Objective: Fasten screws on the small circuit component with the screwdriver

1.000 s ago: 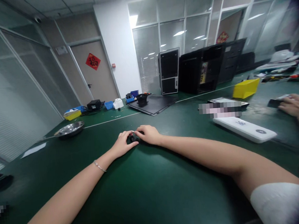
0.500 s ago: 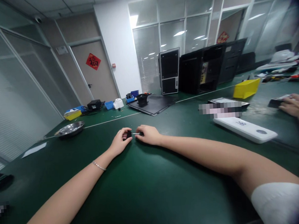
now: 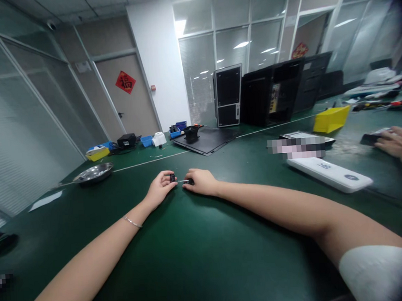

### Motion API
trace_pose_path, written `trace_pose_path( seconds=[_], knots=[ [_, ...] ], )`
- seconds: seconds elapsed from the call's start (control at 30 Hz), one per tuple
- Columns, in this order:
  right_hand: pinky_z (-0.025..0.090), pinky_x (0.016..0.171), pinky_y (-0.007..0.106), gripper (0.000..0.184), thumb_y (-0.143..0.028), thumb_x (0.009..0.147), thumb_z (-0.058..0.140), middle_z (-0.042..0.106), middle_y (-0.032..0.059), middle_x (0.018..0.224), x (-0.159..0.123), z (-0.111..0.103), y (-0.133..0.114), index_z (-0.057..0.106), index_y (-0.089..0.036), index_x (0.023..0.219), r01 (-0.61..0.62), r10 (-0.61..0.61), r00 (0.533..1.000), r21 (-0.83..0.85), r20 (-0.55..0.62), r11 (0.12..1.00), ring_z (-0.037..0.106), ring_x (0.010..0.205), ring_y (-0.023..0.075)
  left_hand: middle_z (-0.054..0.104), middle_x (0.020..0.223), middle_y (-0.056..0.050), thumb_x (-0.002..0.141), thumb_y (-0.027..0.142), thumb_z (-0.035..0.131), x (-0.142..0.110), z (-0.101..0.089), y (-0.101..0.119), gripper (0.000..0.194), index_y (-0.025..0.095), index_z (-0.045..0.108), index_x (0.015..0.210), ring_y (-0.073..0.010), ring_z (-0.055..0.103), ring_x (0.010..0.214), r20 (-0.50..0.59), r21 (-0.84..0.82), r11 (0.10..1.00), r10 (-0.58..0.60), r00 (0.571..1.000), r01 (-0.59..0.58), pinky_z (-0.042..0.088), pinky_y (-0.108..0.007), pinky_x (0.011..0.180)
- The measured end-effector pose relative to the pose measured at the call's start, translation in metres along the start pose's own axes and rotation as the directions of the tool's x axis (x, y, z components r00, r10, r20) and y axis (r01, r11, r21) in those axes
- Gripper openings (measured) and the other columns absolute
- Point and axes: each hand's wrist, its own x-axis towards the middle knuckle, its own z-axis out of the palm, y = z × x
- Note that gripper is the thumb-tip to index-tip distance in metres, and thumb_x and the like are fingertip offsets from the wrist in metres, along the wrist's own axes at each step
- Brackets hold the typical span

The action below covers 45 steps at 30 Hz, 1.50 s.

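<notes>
My left hand [image 3: 161, 186] pinches a small black part [image 3: 172, 177] between its fingertips, above the dark green table mat [image 3: 208, 255]. My right hand [image 3: 200, 181] holds a thin metal pin [image 3: 183, 181] with a dark end, pointing toward the black part. The tip of the pin and the black part are close but apart. The pictures are too small to show what kind of part it is. A thin bracelet [image 3: 132, 221] circles my left wrist.
Beyond my hands are a steel dish [image 3: 93, 173], a black board with a small black item, and small bins. A white box-like device [image 3: 329, 174] lies to the right. A co-worker's hand [image 3: 395, 142] rests on a dark object at the right edge. Black computer cases stand behind.
My hands were together around the black part and have moved apart. The black part is now in my left hand, and the thin pin shows in my right hand.
</notes>
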Motion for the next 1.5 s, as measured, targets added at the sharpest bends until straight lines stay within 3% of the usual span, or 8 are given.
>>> trace_pose_path(
  seconds=[0.13,0.4,0.67,1.13,1.5],
  knots=[
    [0.042,0.068,0.025,0.031,-0.050,0.085,0.062,0.066,0.0048,0.101,0.000,-0.001,-0.001,0.071,-0.024,0.099,0.012,-0.012,1.000,0.005,0.014,1.000,0.063,0.092,0.0191,0.069,0.100,-0.009,0.072,0.028,0.075,0.000,-0.001,0.000,0.045,0.016,0.054,0.111,-0.0219,0.068,0.099,0.007,0.022,1.000,0.013,1.000,-0.013,0.048,-0.043,0.097],
    [0.040,0.067,0.024,0.023,-0.040,0.084,0.067,0.068,0.0039,0.101,0.001,0.002,0.004,0.071,-0.023,0.098,0.034,-0.033,0.999,0.078,-0.018,0.996,0.063,0.090,0.0182,0.068,0.099,-0.008,0.072,0.026,0.074,0.001,0.000,-0.001,0.046,0.016,0.053,0.112,-0.0212,0.068,0.099,0.007,0.009,1.000,0.011,1.000,-0.011,0.049,-0.041,0.096],
    [0.041,0.073,0.021,0.022,-0.033,0.089,0.063,0.064,0.0027,0.099,-0.004,-0.003,0.001,0.067,-0.022,0.107,0.243,-0.187,0.959,0.282,-0.211,0.928,0.060,0.084,0.0127,0.071,0.092,-0.007,0.074,0.032,0.075,-0.006,0.005,0.011,0.045,0.016,0.052,0.111,-0.0197,0.069,0.085,0.139,0.065,0.997,0.035,0.990,-0.045,0.052,-0.035,0.082],
    [0.046,0.077,0.025,0.021,-0.028,0.081,0.073,0.067,0.0028,0.089,0.004,0.009,0.002,0.072,-0.020,0.100,0.247,-0.107,0.944,0.456,-0.312,0.855,0.062,0.082,0.0150,0.071,0.078,-0.001,0.070,0.033,0.078,-0.008,0.007,0.011,0.044,0.019,0.050,0.101,-0.0199,0.069,0.077,0.123,0.110,0.993,0.037,0.992,-0.051,0.049,-0.034,0.078],
    [0.046,0.077,0.025,0.019,-0.026,0.080,0.073,0.066,0.0024,0.087,0.005,0.009,0.001,0.074,-0.020,0.098,0.290,-0.153,0.940,0.479,-0.304,0.828,0.062,0.081,0.0148,0.067,0.071,0.003,0.070,0.029,0.079,-0.007,0.007,0.012,0.045,0.018,0.049,0.100,-0.0147,0.065,0.071,0.169,0.033,0.998,0.042,0.985,-0.049,0.047,-0.029,0.075]
  ],
)
